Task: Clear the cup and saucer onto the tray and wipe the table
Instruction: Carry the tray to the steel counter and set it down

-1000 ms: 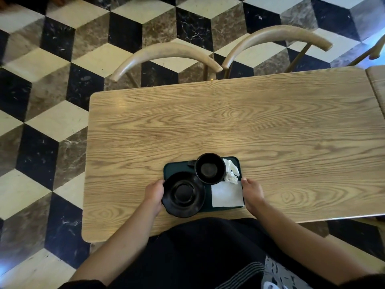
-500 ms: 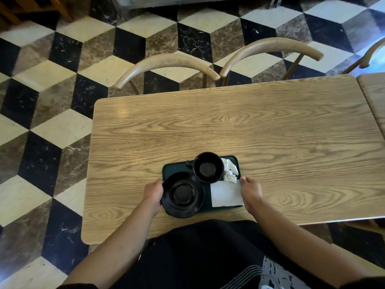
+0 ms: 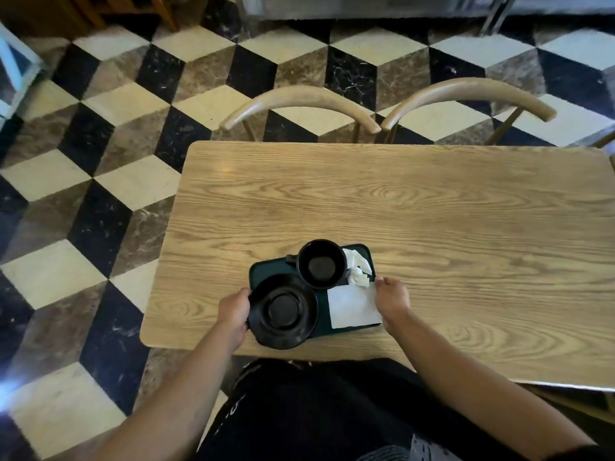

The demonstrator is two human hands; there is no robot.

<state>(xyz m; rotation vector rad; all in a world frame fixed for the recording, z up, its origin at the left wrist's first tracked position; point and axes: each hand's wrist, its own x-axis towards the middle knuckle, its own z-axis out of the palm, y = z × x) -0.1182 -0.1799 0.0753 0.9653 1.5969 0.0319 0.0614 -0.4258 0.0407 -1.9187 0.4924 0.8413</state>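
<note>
A dark green tray (image 3: pixel 270 268) lies near the front edge of the wooden table (image 3: pixel 432 211). On it stand a black cup (image 3: pixel 321 264) at the back and a black saucer (image 3: pixel 283 311) at the front left, overhanging the tray's edge. A flat white napkin (image 3: pixel 352 306) and a crumpled white tissue (image 3: pixel 358 272) lie on the tray's right half. My left hand (image 3: pixel 234 311) grips the tray's left side by the saucer. My right hand (image 3: pixel 392 299) holds the tray's right edge next to the napkin.
Two wooden chairs with curved backs (image 3: pixel 299 101) (image 3: pixel 466 91) are tucked in at the table's far side. A second table's edge (image 3: pixel 610 154) shows at the far right. Checkered marble floor (image 3: pixel 100 194) surrounds the table on the left.
The view has tilted up and shifted, so the table and tray sit more to the right. Both hands stay on the tray's sides; the tray barely moved on the table.
</note>
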